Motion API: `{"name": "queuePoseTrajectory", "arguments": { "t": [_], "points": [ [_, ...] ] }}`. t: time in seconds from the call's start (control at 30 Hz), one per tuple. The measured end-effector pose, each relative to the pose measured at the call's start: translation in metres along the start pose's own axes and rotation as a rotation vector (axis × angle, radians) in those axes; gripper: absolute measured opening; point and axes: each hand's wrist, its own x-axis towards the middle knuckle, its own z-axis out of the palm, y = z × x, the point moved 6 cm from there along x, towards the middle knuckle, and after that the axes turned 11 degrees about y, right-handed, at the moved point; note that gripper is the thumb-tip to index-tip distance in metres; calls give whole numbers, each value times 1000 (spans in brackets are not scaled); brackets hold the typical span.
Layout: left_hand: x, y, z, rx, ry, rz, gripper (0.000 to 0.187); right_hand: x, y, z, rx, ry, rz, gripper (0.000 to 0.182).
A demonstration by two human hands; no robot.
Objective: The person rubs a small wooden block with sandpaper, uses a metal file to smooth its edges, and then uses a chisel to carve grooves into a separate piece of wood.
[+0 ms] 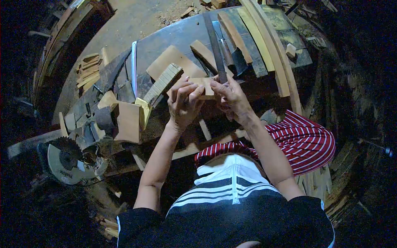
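Presently, left hand: the left hand (pixel 182 103) holds the near-left part of a small pale wooden piece (pixel 199 82), and its fingers are bent and narrow on it.
Right hand: the right hand (pixel 232 98) has its fingers closed at the lower end of a long dark file (pixel 215 47); its thumb is also on the right part of the wooden piece.
Wooden piece: it is between the two hands, above the near edge of the tabletop (pixel 151 44).
File: it points away from the person, over the tabletop.
Behind the wooden piece: a flat wooden board (pixel 175 60) lies on the tabletop; a block with cross lines (pixel 164 84) is just left of the piece, tilted.
Right side: long wooden strips (pixel 264 45) lie near one another.
Left side: a handsaw (pixel 119 72) is near a thin, pale blue strip (pixel 134 68).
Lower left: a circular saw (pixel 68 161) is partly in shadow.
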Motion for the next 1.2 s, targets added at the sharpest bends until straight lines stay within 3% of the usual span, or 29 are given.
{"name": "queuePoseTrajectory", "arguments": {
  "t": [0.1, 0.23, 0.43, 0.5, 0.53, 0.6, 0.63, 0.73, 0.8, 0.83, 0.9, 1.03, 1.2],
  "points": [
    [1, 5, -7, -53, -11, -8, 37, -10, -10, -1, 45, -29, 169, 23],
    [4, 10, -8, -23, 4, 64, 36, -2, 5, -9, 122, -101, 208, 22],
    [5, 2, -1, -86, -21, 35, 38, 5, -7, -2, -130, -17, -69, 32],
    [1, -7, 5, -106, -92, -71, 39, 12, 0, -6, -127, 12, -50, 36],
    [-8, -17, 14, -202, -92, -300, 39, 16, 7, -13, -117, 26, -44, 36],
    [-9, -32, 25, -174, -184, -329, 39, 23, 32, -28, 70, 84, 271, 35],
    [-10, -40, 32, -135, -272, -364, 39, 25, 37, -34, 78, 91, 275, 35],
    [-5, -59, 52, -109, -403, -367, 32, 33, 53, -46, -82, 77, 216, 39],
    [-3, -71, 69, -120, -553, -323, 26, 37, 62, -54, -497, 157, -9, 41],
    [-4, -80, 76, -124, -570, -314, 26, 39, 72, -55, -483, 168, -1, 41],
    [-11, -85, 94, -173, -714, -202, 26, 40, 67, -56, -718, 294, -287, 35],
    [-23, -93, 109, -195, -870, -283, 26, 44, 77, -51, -821, 335, -201, 29],
    [-31, -97, 109, -52, -908, -177, 41, 47, 74, -26, -945, 314, -157, 23]
  ]
}}
